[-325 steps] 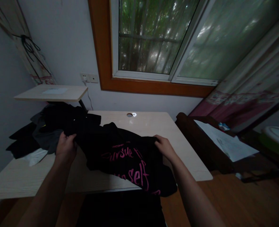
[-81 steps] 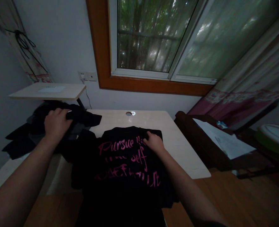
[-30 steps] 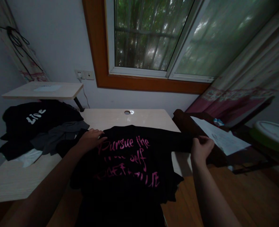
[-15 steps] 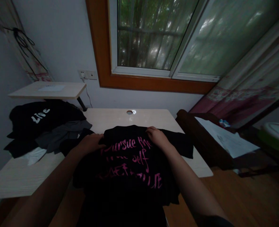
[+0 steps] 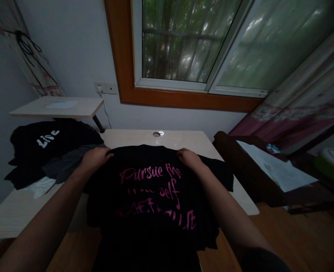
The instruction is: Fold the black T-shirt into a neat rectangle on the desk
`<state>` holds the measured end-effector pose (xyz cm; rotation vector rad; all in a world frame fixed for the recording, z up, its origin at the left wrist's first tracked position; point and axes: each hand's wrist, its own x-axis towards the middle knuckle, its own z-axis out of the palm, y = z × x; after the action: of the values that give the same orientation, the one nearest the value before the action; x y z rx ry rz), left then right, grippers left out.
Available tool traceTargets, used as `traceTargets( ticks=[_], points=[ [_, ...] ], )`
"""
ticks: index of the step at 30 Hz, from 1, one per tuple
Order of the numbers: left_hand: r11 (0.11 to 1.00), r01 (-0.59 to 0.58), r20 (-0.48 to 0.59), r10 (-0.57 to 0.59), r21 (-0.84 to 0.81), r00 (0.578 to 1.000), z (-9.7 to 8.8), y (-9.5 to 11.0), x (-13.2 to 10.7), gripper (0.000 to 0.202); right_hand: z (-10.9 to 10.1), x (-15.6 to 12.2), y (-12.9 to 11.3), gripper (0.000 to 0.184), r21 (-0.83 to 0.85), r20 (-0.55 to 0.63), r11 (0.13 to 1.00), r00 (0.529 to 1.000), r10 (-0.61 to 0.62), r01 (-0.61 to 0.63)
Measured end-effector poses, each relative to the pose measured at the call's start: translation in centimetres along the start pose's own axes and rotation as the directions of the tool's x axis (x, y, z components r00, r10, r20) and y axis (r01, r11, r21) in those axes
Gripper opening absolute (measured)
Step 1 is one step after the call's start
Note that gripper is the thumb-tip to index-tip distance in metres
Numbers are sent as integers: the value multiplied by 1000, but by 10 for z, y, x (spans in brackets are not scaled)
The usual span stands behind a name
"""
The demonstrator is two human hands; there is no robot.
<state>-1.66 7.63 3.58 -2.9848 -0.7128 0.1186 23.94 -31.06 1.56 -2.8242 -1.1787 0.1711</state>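
Observation:
A black T-shirt point(image 5: 152, 211) with pink lettering lies across the table, its lower part hanging over the near edge. My left hand point(image 5: 97, 158) pinches the shirt's upper left edge near the shoulder, with fingertips curled into the cloth. At the upper right, beside the neckline, my right hand point(image 5: 191, 159) has its fingers closed on the fabric; the exact grip is partly hidden. The right sleeve lies flat past my right wrist. Folds cover part of the lower lettering.
A pile of dark clothes point(image 5: 62, 151) with a white cloth point(image 5: 43, 187) sits at the left, close to my left forearm, under a raised shelf point(image 5: 53, 107). Pale tabletop point(image 5: 180, 138) shows beyond the shirt. To the right stands a dark brown piece of furniture point(image 5: 248, 177) with papers point(image 5: 274, 166).
My left hand has moved left and away from me, drawing the shirt's left shoulder outward. The upper edge is straighter and the first letter shows fully. My right hand stays nearly in place.

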Motion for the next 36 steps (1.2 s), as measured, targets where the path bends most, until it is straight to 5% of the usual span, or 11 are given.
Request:
traceTargets(
  ticks=[12,21,26,32,36],
  points=[
    [991,133,-299,-127,-2,946,7,19,49,36,6,37,-11,45,-214,-69,971,993,97,-109],
    [987,158,-302,-156,-16,941,20,24,77,31,16,65,-1,51,-201,-102,965,984,148,-167],
    [995,95,-402,-101,-34,910,18,30,75,35,22,69,4,51,-180,-144,968,978,150,-175],
    [974,-226,-494,196,-2,847,14,77,63,37,23,64,-10,45,-142,-211,975,968,139,-171],
    [946,-281,-374,205,-160,904,35,127,56,40,26,60,-42,45,-121,-246,989,968,50,-82]
  ],
)
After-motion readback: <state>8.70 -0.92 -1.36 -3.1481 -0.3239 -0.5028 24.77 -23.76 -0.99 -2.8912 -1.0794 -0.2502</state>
